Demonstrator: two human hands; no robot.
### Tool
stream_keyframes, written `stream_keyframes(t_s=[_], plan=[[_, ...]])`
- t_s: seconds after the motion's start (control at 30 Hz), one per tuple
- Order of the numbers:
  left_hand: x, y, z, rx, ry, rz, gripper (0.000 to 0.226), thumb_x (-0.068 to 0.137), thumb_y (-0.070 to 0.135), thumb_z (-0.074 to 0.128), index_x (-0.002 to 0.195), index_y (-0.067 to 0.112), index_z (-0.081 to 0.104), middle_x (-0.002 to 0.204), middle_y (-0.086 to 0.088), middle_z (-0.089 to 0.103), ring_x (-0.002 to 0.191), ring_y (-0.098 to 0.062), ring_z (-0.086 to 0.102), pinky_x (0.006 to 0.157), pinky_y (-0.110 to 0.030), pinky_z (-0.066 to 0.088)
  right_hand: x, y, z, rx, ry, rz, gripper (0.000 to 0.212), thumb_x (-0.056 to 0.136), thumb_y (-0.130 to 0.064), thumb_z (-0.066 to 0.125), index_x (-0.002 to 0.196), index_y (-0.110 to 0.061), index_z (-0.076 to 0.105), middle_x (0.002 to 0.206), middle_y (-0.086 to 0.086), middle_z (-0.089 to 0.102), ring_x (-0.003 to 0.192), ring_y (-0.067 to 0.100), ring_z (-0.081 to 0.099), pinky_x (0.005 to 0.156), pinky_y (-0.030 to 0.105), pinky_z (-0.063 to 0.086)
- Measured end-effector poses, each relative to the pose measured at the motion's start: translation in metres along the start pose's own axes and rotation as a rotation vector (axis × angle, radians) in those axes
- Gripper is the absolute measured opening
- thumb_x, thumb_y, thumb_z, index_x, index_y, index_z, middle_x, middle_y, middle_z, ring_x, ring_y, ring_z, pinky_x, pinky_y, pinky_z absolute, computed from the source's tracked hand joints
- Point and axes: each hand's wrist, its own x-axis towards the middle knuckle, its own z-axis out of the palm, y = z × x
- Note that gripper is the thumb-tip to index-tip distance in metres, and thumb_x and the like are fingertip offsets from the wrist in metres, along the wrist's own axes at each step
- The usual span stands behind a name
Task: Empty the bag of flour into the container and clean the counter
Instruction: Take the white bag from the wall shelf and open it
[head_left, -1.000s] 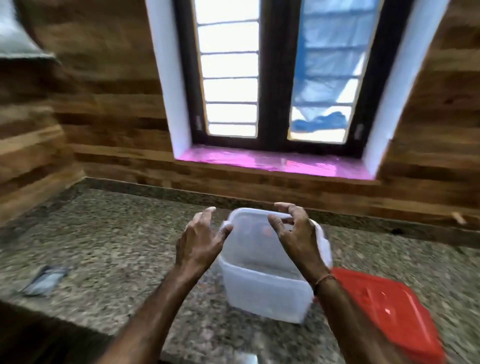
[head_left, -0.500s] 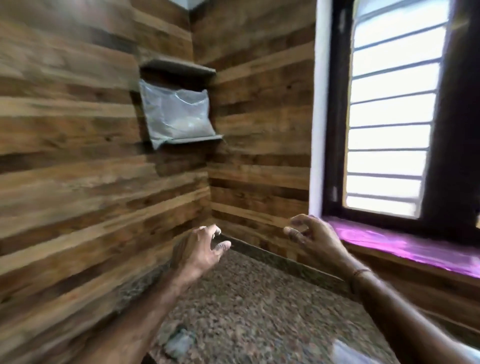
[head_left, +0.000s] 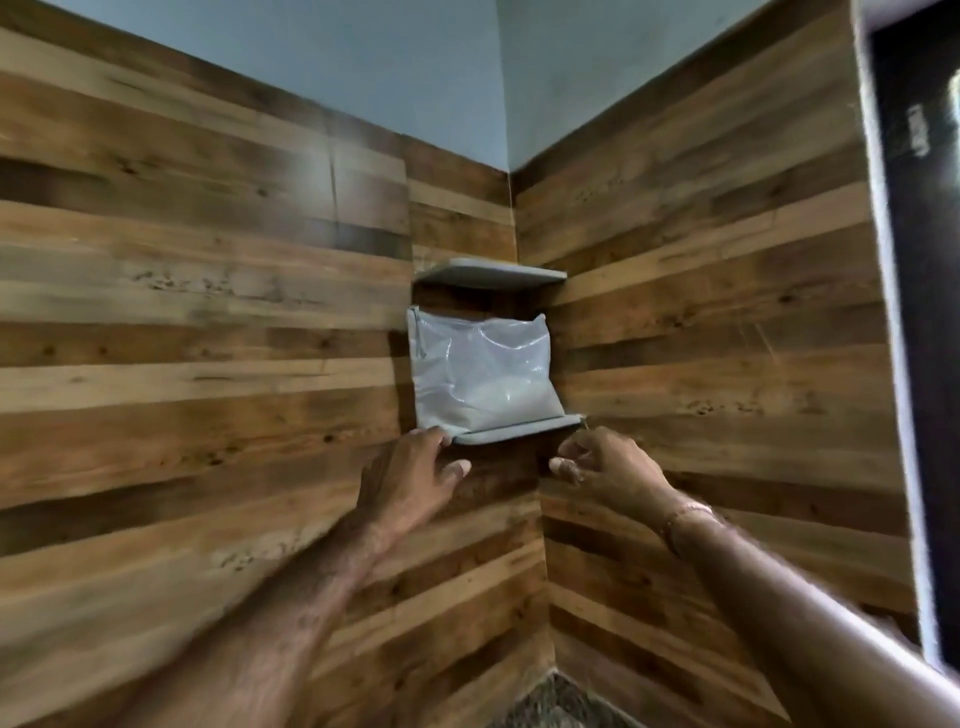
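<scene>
Bag of flour (head_left: 480, 374): a clear plastic pouch standing upright on the lower shelf (head_left: 519, 431) of a corner niche. White flour is settled in its bottom half, and slack, crinkled film stands above it. By appearance the pouch is soft-walled and smooth, with its weight low. It will probably sag and shift if lifted by the empty top, so the likely safest hold is one hand under the filled base and the other on a side or the upper edge. The bag sits just above and between the two hands. The left hand (head_left: 410, 478), fingers spread and extended, has its fingertips at the bag's lower left corner, which overhangs the shelf end; contact cannot be confirmed. The right hand (head_left: 608, 467), fingers loosely curled and holding nothing, lies just below the shelf's right end, apart from the bag. An upper shelf (head_left: 488, 273) roofs the niche, so the bag likely has to come out forward toward the hands. Wood-plank wall (head_left: 208, 364) surrounds the niche, and a corner of the tabletop (head_left: 561, 701) shows far below the hands.
</scene>
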Motion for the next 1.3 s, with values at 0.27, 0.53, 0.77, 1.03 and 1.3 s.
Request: stream_keyframes(t_s=[0.27, 0.53, 0.77, 1.03, 1.3], plan=[[0.161, -0.049, -0.002, 0.158, 0.127, 0.166, 0.061, 0.093, 0.054, 0.064, 0.143, 0.022, 0.051, 0.143, -0.006, 0.055, 0.126, -0.026, 0.055, 0.096, -0.039, 0.050, 0.166, -0.023, 0.010, -0.205, 0.064, -0.085, 0.055, 0.091, -0.048, 0.070, 0.139, -0.026, 0.056, 0.130, 0.003, 0.065, 0.115, 0.023, 0.062, 0.095, 0.038, 0.054], [0.301, -0.069, 0.009, 0.296, 0.202, 0.215, 0.064, 0.095, 0.056, 0.061, 0.146, 0.021, 0.046, 0.148, -0.008, 0.049, 0.134, -0.028, 0.047, 0.107, -0.046, 0.039, 0.306, -0.042, 0.019, -0.179, 0.093, -0.112, 0.066, 0.095, -0.023, 0.072, 0.154, -0.020, 0.042, 0.149, 0.011, 0.052, 0.092, 0.027, 0.073, 0.078, 0.042, 0.065], [0.341, -0.091, 0.028, 0.048, 0.243, 0.256, 0.025, 0.090, 0.042, 0.074, 0.104, 0.022, 0.069, 0.102, 0.001, 0.071, 0.091, -0.017, 0.065, 0.080, -0.034, 0.049, 0.383, -0.044, 0.049, -0.155, 0.024, -0.130, 0.070, 0.101, -0.013, 0.060, 0.160, -0.034, 0.027, 0.156, 0.009, 0.045, 0.104, 0.032, 0.072, 0.082, 0.044, 0.064], [0.356, -0.102, 0.043, -0.097, 0.363, 0.236, 0.018, 0.087, 0.043, 0.077, 0.087, 0.026, 0.072, 0.086, 0.009, 0.069, 0.083, -0.013, 0.061, 0.086, -0.035, 0.046, 0.411, -0.037, 0.051, -0.244, 0.059, 0.007, 0.038, 0.099, -0.019, 0.065, 0.136, -0.012, 0.060, 0.123, 0.021, 0.068, 0.098, 0.038, 0.073, 0.082, 0.051, 0.064], [0.350, -0.089, 0.042, -0.327, 0.378, 0.203, 0.017, 0.084, 0.042, 0.079, 0.082, 0.026, 0.077, 0.085, 0.007, 0.075, 0.086, -0.014, 0.069, 0.094, -0.048, 0.054, 0.375, -0.022, 0.021, -0.285, 0.264, 0.019, 0.020, 0.096, -0.028, 0.068, 0.108, -0.013, 0.073, 0.095, 0.012, 0.076, 0.072, 0.027, 0.076, 0.067, 0.041, 0.066]])
